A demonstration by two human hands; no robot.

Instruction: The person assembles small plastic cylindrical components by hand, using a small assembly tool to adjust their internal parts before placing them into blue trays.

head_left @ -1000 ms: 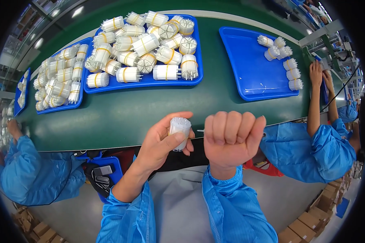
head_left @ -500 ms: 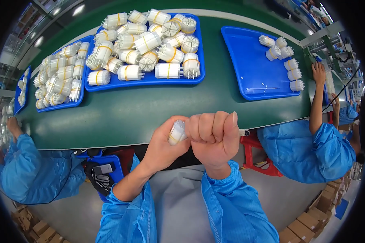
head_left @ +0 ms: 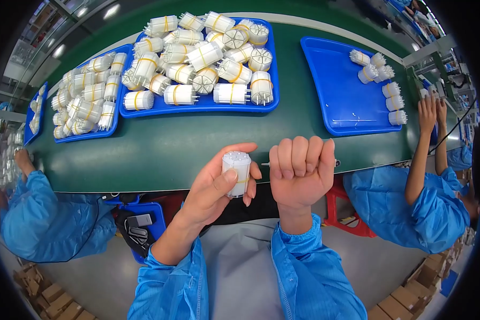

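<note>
My left hand is closed around a white cylindrical bundle bound with a yellow band, its thumb pressed on the side. The bundle stands nearly upright, and small dots show on its top face. Just to the right, my right hand is curled in a fist around a slim tool. The tool's thin tip sticks out toward the bundle without touching it, and its dark rear end shows past the thumb side. Most of the tool is hidden in the fist, so its exact kind does not show. Both hands are at the bench's near edge.
Beyond my hands, a blue tray is heaped with similar banded bundles; another full tray stands left of it. A third blue tray at right holds several bundles along its right side. Co-workers in blue sleeves sit on both sides at the green bench.
My right hand has drawn back to the right from the bundle, and the tool's tip now shows. My left hand has brought the bundle more upright. The right co-worker's hands have moved.
</note>
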